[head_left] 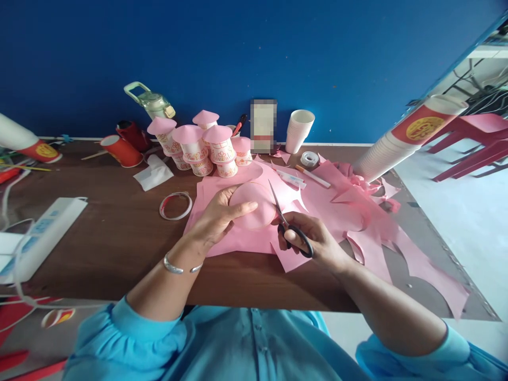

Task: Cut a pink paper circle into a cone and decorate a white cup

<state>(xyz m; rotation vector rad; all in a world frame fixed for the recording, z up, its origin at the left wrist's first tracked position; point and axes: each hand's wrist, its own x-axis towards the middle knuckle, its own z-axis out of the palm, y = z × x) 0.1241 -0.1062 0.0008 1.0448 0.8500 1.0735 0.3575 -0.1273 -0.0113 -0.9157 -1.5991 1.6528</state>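
Observation:
My left hand grips a round piece of pink paper by its left side, thumb on top. In my right hand is a pair of scissors with black handles. Its blades point up and away, at the right edge of the pink circle; whether they bite into the paper I cannot tell. Under both hands lie pink paper sheets. Behind them stand several patterned paper cups topped with pink paper cones, some stacked.
Pink offcuts spread over the right of the brown table. A tall cup stack leans there. A tape roll, tissue, red cup and power strip are to the left. White cups stand by the blue wall.

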